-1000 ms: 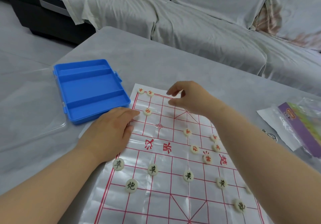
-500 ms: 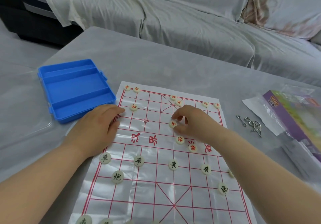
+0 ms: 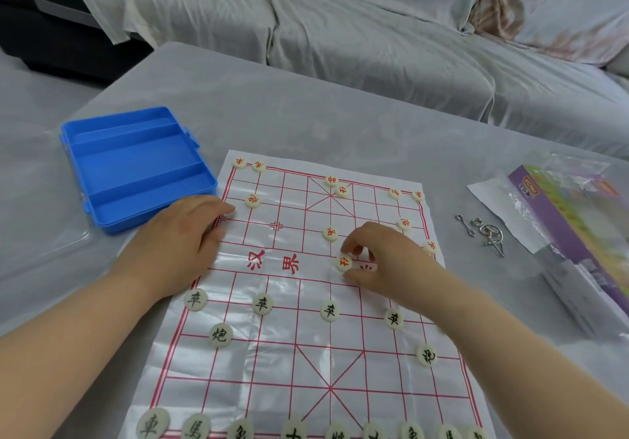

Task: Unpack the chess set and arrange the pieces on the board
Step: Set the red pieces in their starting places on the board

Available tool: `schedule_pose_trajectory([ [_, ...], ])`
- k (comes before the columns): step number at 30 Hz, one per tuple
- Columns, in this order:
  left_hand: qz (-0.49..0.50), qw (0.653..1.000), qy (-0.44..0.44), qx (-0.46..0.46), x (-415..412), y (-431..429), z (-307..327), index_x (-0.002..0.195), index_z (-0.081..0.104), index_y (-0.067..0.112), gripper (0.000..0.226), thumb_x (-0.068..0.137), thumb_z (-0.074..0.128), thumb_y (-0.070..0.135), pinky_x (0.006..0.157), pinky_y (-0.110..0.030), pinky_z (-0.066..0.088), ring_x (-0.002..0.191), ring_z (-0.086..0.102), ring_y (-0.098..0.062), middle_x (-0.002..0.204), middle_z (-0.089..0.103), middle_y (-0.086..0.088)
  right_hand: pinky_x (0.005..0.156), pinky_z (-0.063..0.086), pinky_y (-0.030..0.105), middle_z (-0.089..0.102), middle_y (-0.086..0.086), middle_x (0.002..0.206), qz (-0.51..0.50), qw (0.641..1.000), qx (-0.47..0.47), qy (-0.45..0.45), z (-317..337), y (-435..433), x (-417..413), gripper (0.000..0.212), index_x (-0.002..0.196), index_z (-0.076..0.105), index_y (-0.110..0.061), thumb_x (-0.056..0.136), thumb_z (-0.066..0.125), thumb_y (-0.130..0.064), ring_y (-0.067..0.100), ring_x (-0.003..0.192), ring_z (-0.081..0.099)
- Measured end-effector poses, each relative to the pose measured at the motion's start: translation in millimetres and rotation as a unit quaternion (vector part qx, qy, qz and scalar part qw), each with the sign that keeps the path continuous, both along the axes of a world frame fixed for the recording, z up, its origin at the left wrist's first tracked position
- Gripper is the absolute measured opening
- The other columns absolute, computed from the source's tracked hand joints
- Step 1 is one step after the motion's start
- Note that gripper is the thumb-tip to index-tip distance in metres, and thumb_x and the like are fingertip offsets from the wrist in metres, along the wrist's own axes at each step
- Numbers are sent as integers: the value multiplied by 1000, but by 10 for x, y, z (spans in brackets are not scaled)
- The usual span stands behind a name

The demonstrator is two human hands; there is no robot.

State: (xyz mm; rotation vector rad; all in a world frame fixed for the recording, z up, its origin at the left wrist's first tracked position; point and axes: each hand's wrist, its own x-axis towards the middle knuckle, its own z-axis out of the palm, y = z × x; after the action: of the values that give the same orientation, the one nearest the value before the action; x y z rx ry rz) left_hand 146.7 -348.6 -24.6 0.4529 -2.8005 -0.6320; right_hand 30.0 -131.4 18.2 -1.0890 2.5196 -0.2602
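Observation:
A plastic Chinese chess board sheet point(image 3: 292, 363) with red lines lies on the grey table. Cream round pieces sit on it: red-lettered ones along the far rows, black-lettered ones on the near rows. My right hand point(image 3: 381, 261) is over the river line, its thumb and fingers pinching a red-lettered piece point(image 3: 343, 263) that rests on the sheet. Another red piece point(image 3: 329, 233) sits just beyond it. My left hand point(image 3: 183, 237) lies flat on the sheet's left edge, fingers straight, pressing it down. The empty blue case point(image 3: 136, 169) stands open to the left of the board.
A clear plastic lid point(image 3: 30, 200) lies left of the blue case. Metal wire puzzles point(image 3: 483, 234) and a purple box in a clear bag point(image 3: 571, 234) lie to the right. A covered sofa point(image 3: 340, 29) runs behind the table.
My right hand pulled back from the board's far rows to the river line and closed on a red piece there. My left hand has stayed on the sheet's left edge. The camera shifted.

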Motion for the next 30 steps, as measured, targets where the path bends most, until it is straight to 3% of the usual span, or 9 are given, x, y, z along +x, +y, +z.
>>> schedule_pose_trajectory([
  [8, -9, 1000, 6, -7, 3, -8, -2, 119, 55, 16, 31, 88, 49, 19, 90, -25, 33, 111, 48, -19, 121, 56, -3, 77, 37, 15, 52, -5, 102, 6, 1000, 17, -10, -65, -49, -40, 21, 107, 54, -21, 86, 55, -26, 8, 85, 44],
  [13, -16, 1000, 13, -8, 3, -25, -22, 118, 56, 17, 31, 87, 51, 19, 87, -23, 30, 110, 49, -17, 120, 57, -2, 55, 30, 6, 42, -20, 75, 11, 999, -44, 14, 124, -210, -212, 14, 87, 48, -29, 82, 60, -26, -2, 65, 40],
  [15, -19, 1000, 15, -9, 5, -38, -33, 117, 56, 18, 31, 87, 52, 19, 87, -22, 29, 110, 49, -17, 119, 57, -2, 54, 30, 6, 42, -20, 74, -3, 995, -90, 39, 164, -380, -339, 13, 87, 50, -26, 81, 61, -26, 0, 64, 41],
  [19, -16, 1000, 16, -5, 5, -49, -54, 116, 56, 18, 31, 86, 52, 19, 88, -21, 29, 110, 49, -17, 119, 57, -1, 63, 35, 20, 50, -6, 85, -17, 991, -117, 70, 85, -812, -609, 17, 96, 58, -14, 82, 60, -23, 10, 77, 45],
  [22, -18, 1000, 20, -2, 1, -53, -60, 116, 56, 18, 31, 85, 54, 17, 88, -21, 30, 109, 49, -17, 118, 57, 0, 70, 35, 25, 49, -5, 88, -14, 994, -67, 86, -31, -1011, -748, 23, 99, 57, -13, 81, 61, -27, 14, 82, 45],
  [26, -17, 1000, 25, -1, 2, -61, -68, 117, 56, 19, 31, 86, 52, 18, 90, -23, 33, 110, 49, -16, 119, 57, 1, 72, 35, 26, 49, -4, 93, -17, 995, -47, 81, -72, -1031, -820, 29, 104, 56, -15, 80, 63, -30, 14, 85, 45],
  [30, -18, 999, 27, 2, 3, -69, -71, 119, 54, 20, 32, 88, 50, 18, 93, -25, 34, 111, 48, -16, 121, 56, 1, 79, 35, 22, 51, 2, 114, 32, 996, -49, 66, -18, -973, -837, 36, 117, 54, -17, 82, 62, -18, 12, 92, 43],
])
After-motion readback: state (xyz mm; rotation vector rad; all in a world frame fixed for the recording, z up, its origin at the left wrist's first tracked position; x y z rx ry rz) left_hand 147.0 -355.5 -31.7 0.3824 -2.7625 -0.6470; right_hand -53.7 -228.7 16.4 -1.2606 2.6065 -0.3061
